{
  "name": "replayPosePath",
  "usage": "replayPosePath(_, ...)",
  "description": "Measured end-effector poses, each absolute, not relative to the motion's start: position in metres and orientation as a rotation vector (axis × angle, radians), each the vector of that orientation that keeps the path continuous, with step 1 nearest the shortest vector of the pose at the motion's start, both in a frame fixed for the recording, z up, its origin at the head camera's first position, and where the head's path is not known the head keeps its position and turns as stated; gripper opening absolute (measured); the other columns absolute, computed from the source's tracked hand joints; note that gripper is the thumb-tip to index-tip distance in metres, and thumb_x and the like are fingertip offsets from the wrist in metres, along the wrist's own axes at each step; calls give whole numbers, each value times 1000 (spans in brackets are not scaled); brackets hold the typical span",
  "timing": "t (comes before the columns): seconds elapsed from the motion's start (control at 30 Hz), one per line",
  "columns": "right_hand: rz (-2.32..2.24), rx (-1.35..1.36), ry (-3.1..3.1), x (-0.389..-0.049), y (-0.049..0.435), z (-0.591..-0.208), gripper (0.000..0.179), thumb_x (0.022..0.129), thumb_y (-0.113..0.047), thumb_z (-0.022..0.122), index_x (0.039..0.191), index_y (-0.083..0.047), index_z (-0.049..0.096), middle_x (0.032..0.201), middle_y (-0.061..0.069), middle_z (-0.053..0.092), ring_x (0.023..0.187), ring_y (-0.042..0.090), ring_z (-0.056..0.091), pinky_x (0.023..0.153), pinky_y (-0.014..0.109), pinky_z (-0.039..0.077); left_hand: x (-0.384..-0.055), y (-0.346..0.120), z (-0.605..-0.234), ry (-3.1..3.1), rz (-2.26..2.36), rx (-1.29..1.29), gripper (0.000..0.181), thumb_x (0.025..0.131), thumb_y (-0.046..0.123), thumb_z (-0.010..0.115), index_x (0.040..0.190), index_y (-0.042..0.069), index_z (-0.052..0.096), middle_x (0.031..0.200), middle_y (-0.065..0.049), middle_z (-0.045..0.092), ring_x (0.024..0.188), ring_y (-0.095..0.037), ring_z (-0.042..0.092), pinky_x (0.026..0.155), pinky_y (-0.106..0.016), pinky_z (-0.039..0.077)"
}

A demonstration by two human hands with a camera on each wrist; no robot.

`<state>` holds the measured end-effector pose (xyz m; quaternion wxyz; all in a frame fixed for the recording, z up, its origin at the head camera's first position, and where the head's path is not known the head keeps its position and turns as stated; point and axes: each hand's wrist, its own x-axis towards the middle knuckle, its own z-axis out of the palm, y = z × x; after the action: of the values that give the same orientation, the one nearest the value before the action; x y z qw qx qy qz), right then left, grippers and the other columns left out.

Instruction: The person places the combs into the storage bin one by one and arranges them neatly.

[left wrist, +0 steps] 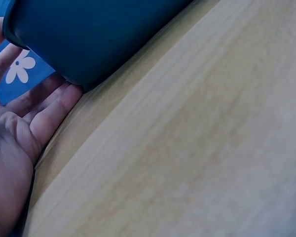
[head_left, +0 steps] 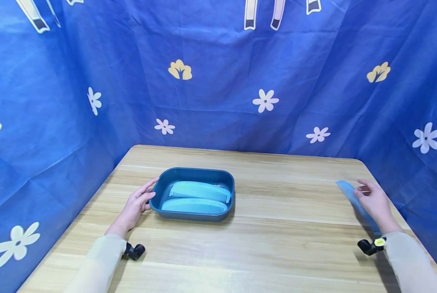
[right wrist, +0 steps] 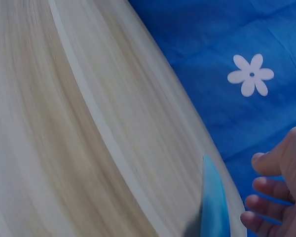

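A dark blue rounded plastic box [head_left: 192,217] stands left of the table's middle. Two light blue combs [head_left: 200,190] lie side by side inside it. My left hand [head_left: 135,205] is at the box's left end, its extended fingers touching the outer wall; in the left wrist view the lower fingertips [left wrist: 71,94] meet the box near its base. Far to the right, a third light blue comb [head_left: 354,197] slants along the table. Above and beside this comb hovers my right hand [head_left: 376,203], fingers loosely bent. The right wrist view shows a gap between the fingers and the comb [right wrist: 214,202].
The wood-grain table [head_left: 277,244] has rounded far corners. A blue curtain [head_left: 218,101] with white flowers surrounds the back and both sides, close to the right hand. Each wrist wears a small black camera [head_left: 135,251].
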<state>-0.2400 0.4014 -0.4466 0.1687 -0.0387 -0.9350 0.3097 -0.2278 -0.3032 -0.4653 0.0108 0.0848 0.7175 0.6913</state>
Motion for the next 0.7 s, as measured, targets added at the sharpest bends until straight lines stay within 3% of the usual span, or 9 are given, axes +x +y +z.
replayPosePath(0.07, 859, -126, -2692, -240, 406, -449, 43, 91, -11, 56, 127, 11, 46, 106, 32, 55, 93, 44, 54, 70, 43, 44, -228, -304, -466, 2241, 2155, 251, 50, 97, 15, 47, 145, 9, 33, 118, -16, 40, 84, -12, 61, 67, -26, 54)
replayPosePath(0.17, 824, -142, -2753, -239, 411, -451, 47, 90, -11, 58, 127, 13, 44, 109, 36, 52, 96, 49, 52, 73, 53, 43, -229, -305, -466, 2244, 2156, 242, 50, 98, 13, 46, 145, 8, 32, 118, -15, 39, 83, -11, 61, 66, -25, 53)
replayPosePath(0.3, 776, -166, -2825, -238, 415, -453, 52, 87, -12, 61, 126, 16, 42, 111, 40, 48, 99, 53, 49, 77, 57, 41, -229, -306, -467, 2252, 2150, 256, 50, 98, 12, 45, 145, 7, 29, 121, -16, 41, 85, -13, 62, 66, -26, 54)
replayPosePath(0.6, 681, -101, -2845, -239, 419, -462, 51, 79, -8, 65, 120, 16, 46, 105, 42, 51, 96, 54, 46, 91, 62, 20, -229, -305, -467, 2262, 2141, 248, 50, 97, 17, 49, 144, 12, 34, 121, -16, 40, 86, -12, 62, 68, -27, 54)
replayPosePath(0.7, 668, -106, -2887, -240, 420, -462, 53, 79, -9, 65, 120, 17, 45, 103, 41, 52, 95, 54, 44, 90, 63, 19, -229, -305, -467, 2263, 2142, 250, 50, 96, 18, 49, 144, 12, 35, 120, -16, 40, 84, -12, 62, 67, -26, 54)
